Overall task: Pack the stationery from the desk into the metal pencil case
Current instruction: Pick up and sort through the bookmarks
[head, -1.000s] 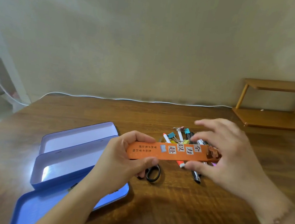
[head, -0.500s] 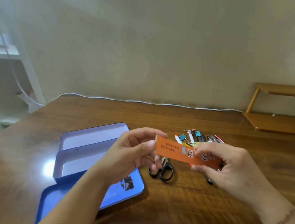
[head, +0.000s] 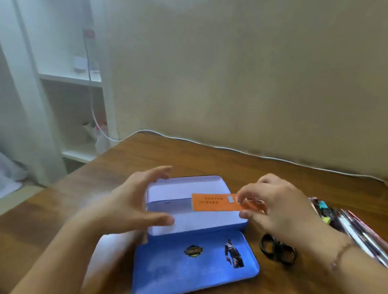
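Pinching the orange card (head: 216,202) by one end over the open metal pencil case (head: 196,219) at frame centre, the right hand (head: 281,208) could drop it askew across the rim, while the left hand (head: 132,202), fingers spread, hovers beside the case without steadying it.

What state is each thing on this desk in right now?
Metal pencil case: open, lid flat on the desk.
Orange card: pinched at one end, held above the case.
Right hand: pinches the card.
Left hand: open, at the case's left edge, holding nothing.
Scissors: closed, lying on the desk.
Pens: lying unpacked at the right.
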`<action>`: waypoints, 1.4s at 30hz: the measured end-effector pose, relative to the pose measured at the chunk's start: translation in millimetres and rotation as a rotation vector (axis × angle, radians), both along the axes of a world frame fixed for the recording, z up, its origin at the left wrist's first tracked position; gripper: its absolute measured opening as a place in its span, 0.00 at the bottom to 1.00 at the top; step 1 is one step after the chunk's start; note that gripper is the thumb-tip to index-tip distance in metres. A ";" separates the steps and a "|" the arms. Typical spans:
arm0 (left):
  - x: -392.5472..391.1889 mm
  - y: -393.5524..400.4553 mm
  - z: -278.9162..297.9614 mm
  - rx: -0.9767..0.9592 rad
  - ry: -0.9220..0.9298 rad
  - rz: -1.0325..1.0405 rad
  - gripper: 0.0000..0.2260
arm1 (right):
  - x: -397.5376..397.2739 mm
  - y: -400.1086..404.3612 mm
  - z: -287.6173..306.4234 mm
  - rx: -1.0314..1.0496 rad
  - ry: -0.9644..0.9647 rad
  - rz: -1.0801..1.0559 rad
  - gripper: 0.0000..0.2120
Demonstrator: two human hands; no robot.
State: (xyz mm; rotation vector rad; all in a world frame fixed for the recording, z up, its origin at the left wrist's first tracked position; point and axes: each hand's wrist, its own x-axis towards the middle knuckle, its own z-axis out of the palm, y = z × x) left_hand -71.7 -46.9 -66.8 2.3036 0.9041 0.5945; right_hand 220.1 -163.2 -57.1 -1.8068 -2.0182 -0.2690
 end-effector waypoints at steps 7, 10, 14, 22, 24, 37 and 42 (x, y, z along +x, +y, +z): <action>-1.2 11.9 -53.9 -0.085 0.079 -0.008 0.43 | -56.3 72.1 -22.7 -0.249 -0.273 0.109 0.10; -2.5 17.6 -61.0 -0.090 0.073 0.002 0.39 | -59.5 76.4 -29.3 -0.281 -0.292 0.103 0.14; 0.1 19.8 -62.4 -0.038 0.071 -0.033 0.31 | -56.3 78.4 -29.4 -0.275 -0.288 0.113 0.16; 0.2 18.9 -60.6 -0.008 0.061 -0.054 0.27 | -49.2 72.5 -26.4 -0.202 -0.302 0.248 0.14; -0.3 18.9 -61.5 -0.024 0.058 -0.043 0.28 | -45.1 71.4 -25.3 -0.189 -0.318 0.242 0.14; -0.8 16.5 -58.6 -0.015 0.081 -0.052 0.22 | -33.0 74.9 -27.5 -0.210 -0.249 0.150 0.14; 0.1 17.2 -59.2 -0.013 0.063 -0.060 0.25 | -0.7 63.0 -4.9 -0.177 -0.068 -0.023 0.09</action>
